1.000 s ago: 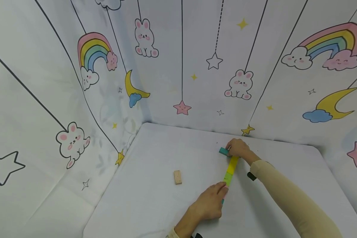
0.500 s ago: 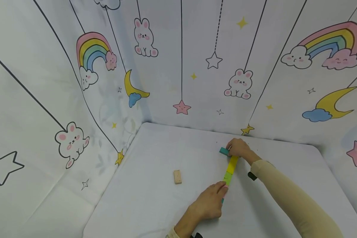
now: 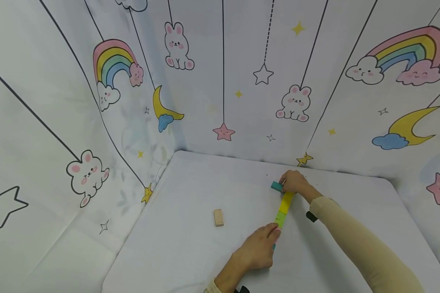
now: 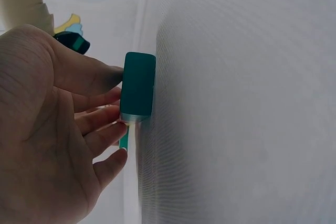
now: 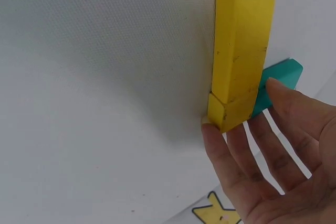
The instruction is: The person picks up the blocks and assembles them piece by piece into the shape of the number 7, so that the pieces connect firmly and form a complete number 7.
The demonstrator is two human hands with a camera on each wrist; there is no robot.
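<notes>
A straight row of coloured blocks lies on the white table; in the head view a yellow block (image 3: 285, 203), a lime green block (image 3: 280, 219) and a bit of pink show. The teal block at the near end (image 4: 138, 84) faces the left wrist camera. My left hand (image 3: 254, 250) lies beside this end, thumb and fingertips touching its upper side. At the far end, another teal block (image 3: 277, 186) points left from the row, adjoining a yellow block end (image 5: 233, 111). My right hand (image 3: 294, 182) pinches that teal block between thumb and fingers, one fingertip against the yellow end.
A plain wooden block (image 3: 218, 217) lies apart, left of the row. The white table (image 3: 190, 183) meets cloth walls (image 3: 242, 61) printed with rabbits, stars and rainbows. A black device (image 3: 311, 216) is at the right wrist.
Both hands and the blocks stay almost where they were. Only a very slight shift of the whole head view shows.
</notes>
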